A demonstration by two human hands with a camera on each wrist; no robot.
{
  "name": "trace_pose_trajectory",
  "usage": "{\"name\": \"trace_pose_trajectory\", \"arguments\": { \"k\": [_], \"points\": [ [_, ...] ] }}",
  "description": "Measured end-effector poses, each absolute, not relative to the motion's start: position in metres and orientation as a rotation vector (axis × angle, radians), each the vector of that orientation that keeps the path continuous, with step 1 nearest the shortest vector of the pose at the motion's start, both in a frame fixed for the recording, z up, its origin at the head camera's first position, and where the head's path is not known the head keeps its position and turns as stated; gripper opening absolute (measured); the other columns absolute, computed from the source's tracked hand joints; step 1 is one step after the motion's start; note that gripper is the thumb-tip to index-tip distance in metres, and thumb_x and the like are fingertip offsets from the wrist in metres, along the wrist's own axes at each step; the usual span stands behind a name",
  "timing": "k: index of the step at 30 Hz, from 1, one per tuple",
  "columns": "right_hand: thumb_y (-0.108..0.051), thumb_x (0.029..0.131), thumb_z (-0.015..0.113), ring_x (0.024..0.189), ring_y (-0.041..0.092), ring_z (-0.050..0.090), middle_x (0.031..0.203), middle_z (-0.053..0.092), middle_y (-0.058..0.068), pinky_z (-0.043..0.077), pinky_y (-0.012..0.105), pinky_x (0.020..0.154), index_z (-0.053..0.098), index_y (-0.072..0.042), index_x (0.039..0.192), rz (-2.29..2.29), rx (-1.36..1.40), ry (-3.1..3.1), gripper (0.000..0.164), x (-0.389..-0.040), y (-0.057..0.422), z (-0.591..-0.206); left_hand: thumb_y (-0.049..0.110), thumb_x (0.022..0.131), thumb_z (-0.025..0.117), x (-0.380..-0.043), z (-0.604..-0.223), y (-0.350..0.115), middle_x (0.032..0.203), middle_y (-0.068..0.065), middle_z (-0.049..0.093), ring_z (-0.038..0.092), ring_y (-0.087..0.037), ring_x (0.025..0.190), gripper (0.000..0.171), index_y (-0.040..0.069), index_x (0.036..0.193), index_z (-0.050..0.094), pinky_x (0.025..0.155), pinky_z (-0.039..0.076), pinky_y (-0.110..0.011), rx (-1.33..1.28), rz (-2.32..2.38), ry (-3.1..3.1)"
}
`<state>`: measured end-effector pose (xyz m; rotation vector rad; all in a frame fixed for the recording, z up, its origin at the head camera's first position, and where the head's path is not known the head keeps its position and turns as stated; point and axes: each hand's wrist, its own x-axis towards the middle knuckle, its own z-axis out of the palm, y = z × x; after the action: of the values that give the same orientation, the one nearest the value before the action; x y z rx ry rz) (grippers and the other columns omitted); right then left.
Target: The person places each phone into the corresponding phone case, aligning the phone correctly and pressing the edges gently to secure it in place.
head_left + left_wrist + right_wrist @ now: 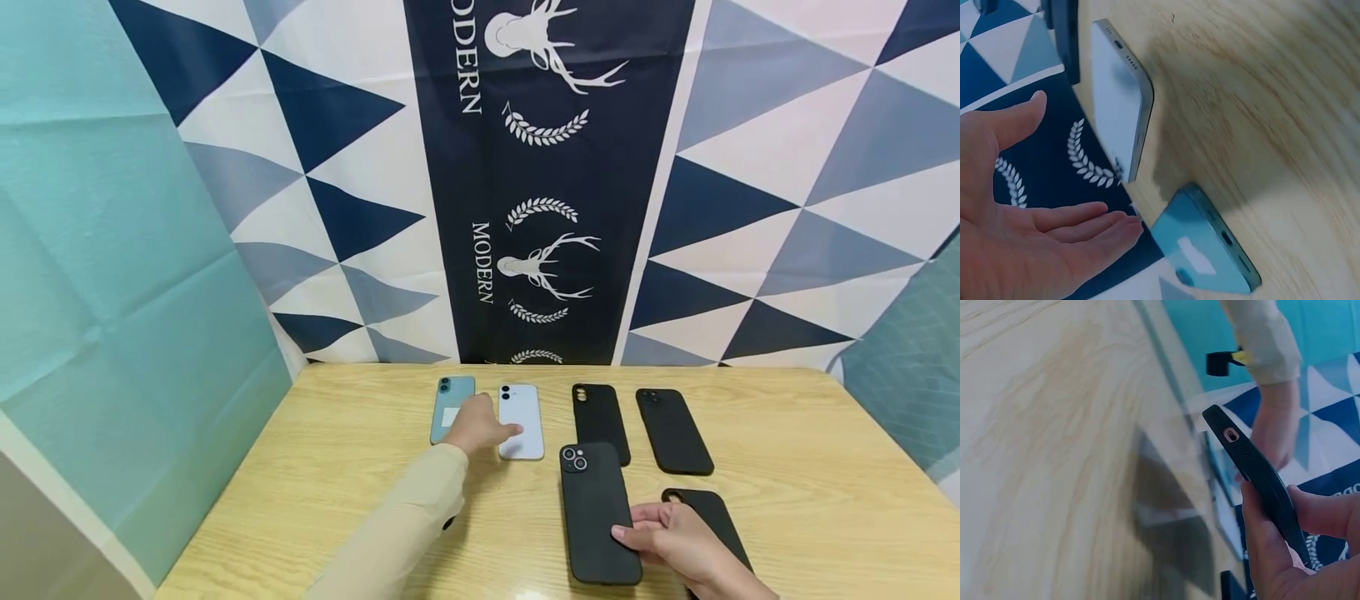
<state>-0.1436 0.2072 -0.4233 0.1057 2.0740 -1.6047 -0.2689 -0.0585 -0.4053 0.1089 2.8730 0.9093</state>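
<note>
My right hand (678,537) grips a phone in a black case (600,517) by its right edge, thumb across the back and fingers behind. Two camera lenses show at its top corner, and a pinkish charging port shows at its end in the right wrist view. My left hand (480,425) reaches in between a teal phone (443,429) and a white phone (522,437). Its thumb overlaps the white phone in the head view. In the left wrist view the left hand (1041,231) has extended fingers, thumb spread wide, and nothing held.
Behind the held phone lies a black case with a camera cutout (603,421). A second black case (675,433) lies to its right. Another black case (716,517) is partly covered by my right hand. A patterned cloth (555,167) hangs behind the wooden table (330,467).
</note>
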Motion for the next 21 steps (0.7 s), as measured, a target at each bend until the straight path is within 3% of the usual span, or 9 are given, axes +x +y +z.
{"name": "trace_pose_trajectory", "arguments": {
  "k": [4, 11, 17, 21],
  "points": [
    [-0.018, 0.086, 0.072, 0.084, 0.005, 0.065, 0.095, 0.069, 0.002, 0.059, 0.027, 0.074, 0.051, 0.019, 0.116, -1.593, 0.171, 2.098, 0.052, -0.141, 0.207, -0.424, 0.039, 0.078, 0.078, -0.276, -0.409, -0.044, 0.087, -0.014, 0.065, 0.051, -0.017, 0.071, 0.045, -0.003, 0.087, 0.064, 0.067, 0.052, -0.031, 0.106, 0.801, 2.908],
    [-0.015, 0.087, 0.069, 0.075, 0.000, 0.062, 0.083, 0.065, -0.007, 0.056, 0.021, 0.068, 0.059, 0.006, 0.101, -1.645, 0.157, 2.007, 0.027, -0.137, 0.210, -0.427, 0.043, 0.073, 0.080, -0.282, -0.424, -0.025, 0.095, -0.016, 0.066, 0.056, -0.025, 0.086, 0.053, -0.005, 0.092, 0.067, 0.079, 0.051, -0.035, 0.039, 0.714, 3.015],
    [-0.012, 0.087, 0.068, 0.074, 0.000, 0.064, 0.082, 0.066, -0.006, 0.057, 0.020, 0.067, 0.058, 0.009, 0.104, -1.618, 0.216, 2.019, 0.029, -0.137, 0.209, -0.430, 0.053, 0.073, 0.075, -0.280, -0.442, -0.009, 0.098, -0.016, 0.065, 0.056, -0.027, 0.093, 0.065, -0.005, 0.102, 0.065, 0.086, 0.046, -0.036, 0.040, 0.470, 3.161],
    [-0.010, 0.088, 0.067, 0.073, 0.002, 0.065, 0.080, 0.066, -0.005, 0.058, 0.021, 0.067, 0.060, 0.007, 0.098, -1.593, 0.216, 2.030, 0.022, -0.137, 0.207, -0.430, 0.053, 0.073, 0.076, -0.280, -0.445, -0.004, 0.102, -0.016, 0.065, 0.055, -0.027, 0.098, 0.070, -0.005, 0.109, 0.064, 0.087, 0.049, -0.034, -0.027, 0.468, 3.174]
  ]
}}
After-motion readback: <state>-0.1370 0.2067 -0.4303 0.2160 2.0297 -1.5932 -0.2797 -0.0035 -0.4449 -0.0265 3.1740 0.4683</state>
